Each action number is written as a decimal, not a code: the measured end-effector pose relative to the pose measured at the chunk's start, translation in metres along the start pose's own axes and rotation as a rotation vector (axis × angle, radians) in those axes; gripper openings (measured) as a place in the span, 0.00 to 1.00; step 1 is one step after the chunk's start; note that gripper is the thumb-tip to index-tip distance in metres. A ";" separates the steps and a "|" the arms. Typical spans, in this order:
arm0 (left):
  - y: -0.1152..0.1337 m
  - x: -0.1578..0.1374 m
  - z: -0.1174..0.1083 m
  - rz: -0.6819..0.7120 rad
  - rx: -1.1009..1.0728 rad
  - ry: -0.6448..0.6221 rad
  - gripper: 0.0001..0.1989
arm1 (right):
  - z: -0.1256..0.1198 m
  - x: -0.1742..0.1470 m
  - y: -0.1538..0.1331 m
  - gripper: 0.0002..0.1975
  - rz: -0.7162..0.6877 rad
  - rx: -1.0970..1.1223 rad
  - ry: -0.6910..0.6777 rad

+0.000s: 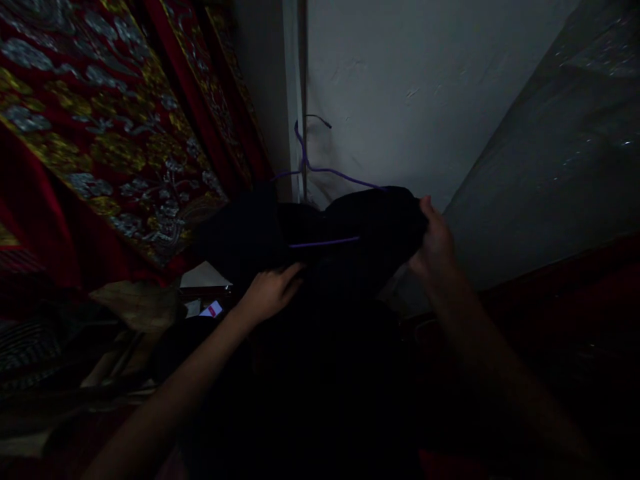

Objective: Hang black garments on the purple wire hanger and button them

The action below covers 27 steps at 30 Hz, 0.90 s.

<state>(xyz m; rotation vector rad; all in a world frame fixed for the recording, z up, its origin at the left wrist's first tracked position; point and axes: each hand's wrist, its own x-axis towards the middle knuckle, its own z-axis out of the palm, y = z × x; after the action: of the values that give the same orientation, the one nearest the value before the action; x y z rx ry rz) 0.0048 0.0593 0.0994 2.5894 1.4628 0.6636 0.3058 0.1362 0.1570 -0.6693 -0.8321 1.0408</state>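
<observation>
A dark garment [345, 280], almost black in the dim light, hangs on a thin purple hanger [345, 176]. The hanger's hook is at the wall edge, and its lower bar shows through the neck opening. My right hand [436, 243] is closed on the garment's right shoulder, thumb on top, most fingers behind the cloth. On the front below the neck opening, my left hand [270, 293] grips the fabric with its fingers curled in; the fingertips are lost in shadow. The garment's lower part fades into darkness.
Red cloth with gold and silver embroidery [115, 133] hangs at the left. Behind the hanger stands a pale wall [400, 87], with clear plastic sheeting [560, 160] to its right. A small white and pink card or box [212, 309] lies among dim clutter at lower left.
</observation>
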 end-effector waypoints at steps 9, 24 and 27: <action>0.032 -0.047 0.060 -0.168 -0.285 0.346 0.04 | -0.024 -0.049 0.047 0.17 -0.279 -0.343 0.223; 0.075 -0.062 0.110 -0.359 -0.790 0.706 0.20 | 0.012 -0.176 0.108 0.18 0.287 -0.549 -0.453; 0.076 -0.068 0.108 -0.409 -0.839 0.681 0.16 | 0.013 -0.182 0.108 0.18 0.313 -0.500 -0.410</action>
<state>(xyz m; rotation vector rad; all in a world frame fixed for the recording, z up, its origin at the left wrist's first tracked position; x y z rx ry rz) 0.0796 -0.0239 0.0021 1.4324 1.3374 1.7208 0.1964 0.0082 0.0275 -1.0504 -1.4024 1.2874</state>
